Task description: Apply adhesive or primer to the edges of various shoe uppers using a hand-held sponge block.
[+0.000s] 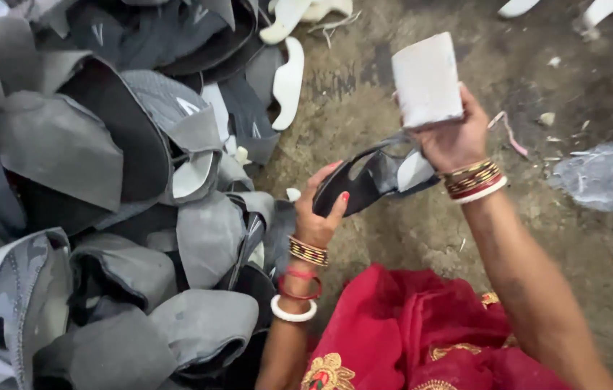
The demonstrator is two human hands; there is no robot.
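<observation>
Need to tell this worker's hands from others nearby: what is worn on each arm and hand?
Both forearms are bare, no sleeves or gloves. Left hand: red-painted nails; gold bangles, thin red bangles and a white bangle at the wrist. Right hand: stacked gold, red and white bangles.

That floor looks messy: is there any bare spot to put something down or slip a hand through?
Bare concrete floor lies between the heap of grey shoe uppers and the pale stain, dotted with scraps. The strip above the red cloth is also free. The left side is packed.
</observation>
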